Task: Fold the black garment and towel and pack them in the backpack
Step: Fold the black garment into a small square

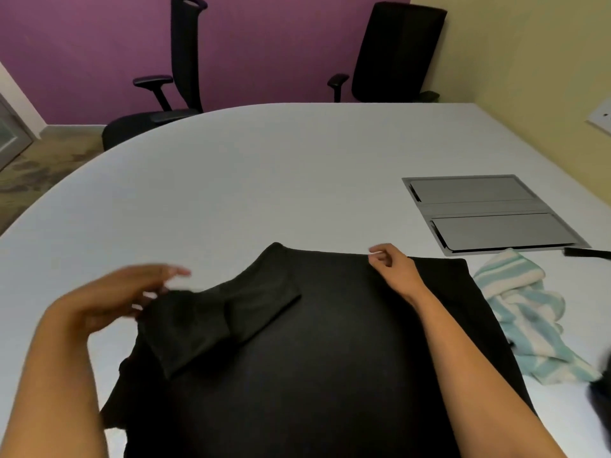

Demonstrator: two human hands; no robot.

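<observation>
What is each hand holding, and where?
Right hand pinches the black garment at its far edge. Left hand is blurred; its hold cannot be told.

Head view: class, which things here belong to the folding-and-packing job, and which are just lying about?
Job: black garment, striped towel.
Lying about: left chair, right chair, grey hatch, wall plate.
</observation>
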